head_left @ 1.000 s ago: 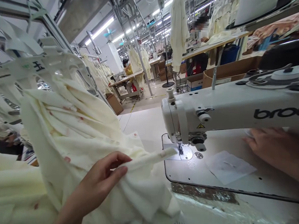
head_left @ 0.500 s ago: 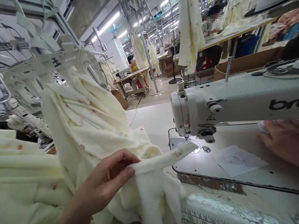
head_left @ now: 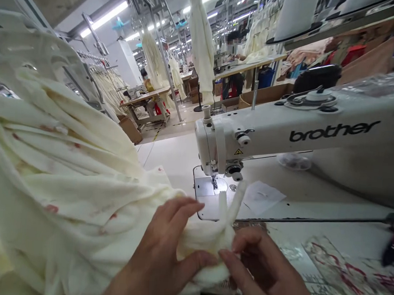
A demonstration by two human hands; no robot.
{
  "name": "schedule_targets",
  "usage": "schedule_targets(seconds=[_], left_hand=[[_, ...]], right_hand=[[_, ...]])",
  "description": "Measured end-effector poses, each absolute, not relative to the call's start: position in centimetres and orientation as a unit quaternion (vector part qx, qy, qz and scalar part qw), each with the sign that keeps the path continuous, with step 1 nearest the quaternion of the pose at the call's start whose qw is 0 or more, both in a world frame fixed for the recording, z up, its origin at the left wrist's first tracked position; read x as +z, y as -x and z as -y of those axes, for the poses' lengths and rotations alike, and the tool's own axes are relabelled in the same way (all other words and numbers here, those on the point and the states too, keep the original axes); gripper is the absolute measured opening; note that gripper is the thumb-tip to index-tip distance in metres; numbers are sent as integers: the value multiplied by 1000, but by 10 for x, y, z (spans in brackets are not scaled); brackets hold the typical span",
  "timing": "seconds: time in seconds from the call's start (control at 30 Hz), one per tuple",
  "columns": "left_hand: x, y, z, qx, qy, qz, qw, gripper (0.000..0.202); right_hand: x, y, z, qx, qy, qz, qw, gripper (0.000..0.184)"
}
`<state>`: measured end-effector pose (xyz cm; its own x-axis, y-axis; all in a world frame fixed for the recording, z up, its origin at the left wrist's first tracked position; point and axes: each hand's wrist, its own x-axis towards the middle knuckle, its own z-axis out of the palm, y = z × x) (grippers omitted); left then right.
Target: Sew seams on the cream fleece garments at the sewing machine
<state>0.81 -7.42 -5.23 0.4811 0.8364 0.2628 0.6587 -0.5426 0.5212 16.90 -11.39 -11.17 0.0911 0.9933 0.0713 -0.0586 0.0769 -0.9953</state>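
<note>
A large bundle of cream fabric [head_left: 68, 172] with small red marks hangs from the left and spills onto the table. My left hand [head_left: 160, 250] grips a folded edge of it, thumb pressed against the cloth. My right hand [head_left: 260, 267] pinches the same edge from the right, just below two narrow cream strips [head_left: 230, 205] that stick up. Both hands are at the table's near edge, in front of the needle [head_left: 214, 181] of a white Brother sewing machine [head_left: 282, 129].
A white paper scrap [head_left: 263, 196] lies on the machine bed. A small clear dish [head_left: 294, 160] sits under the machine arm. A printed ruler strip [head_left: 324, 292] runs along the table's front. Other people work at tables behind, with cream garments [head_left: 201, 39] hanging from overhead rails.
My right hand came away from under the machine arm and now pinches the fabric edge beside my left hand. The strip that pointed toward the needle now stands up in two ends.
</note>
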Motion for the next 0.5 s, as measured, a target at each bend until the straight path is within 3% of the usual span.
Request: schedule_targets(seconds=[0.07,0.17,0.3,0.4,0.47,0.5], left_hand=[[-51,-5,70,191,-829,-457,259,16],[-40,-3,68,162,-777,-490,359,26],[-26,-2,60,160,-774,-498,356,34],[-24,13,42,141,-789,-535,268,32],[-19,41,35,158,-772,-591,172,28],[-13,60,36,187,-749,-623,124,30]], right_hand=[[-115,-185,111,544,451,441,554,22],[-110,-196,116,630,395,390,543,25],[-97,-194,121,636,405,402,520,26],[-100,-220,89,478,516,562,434,24],[-111,-257,48,218,651,653,318,21],[-118,-277,24,150,691,637,308,13]])
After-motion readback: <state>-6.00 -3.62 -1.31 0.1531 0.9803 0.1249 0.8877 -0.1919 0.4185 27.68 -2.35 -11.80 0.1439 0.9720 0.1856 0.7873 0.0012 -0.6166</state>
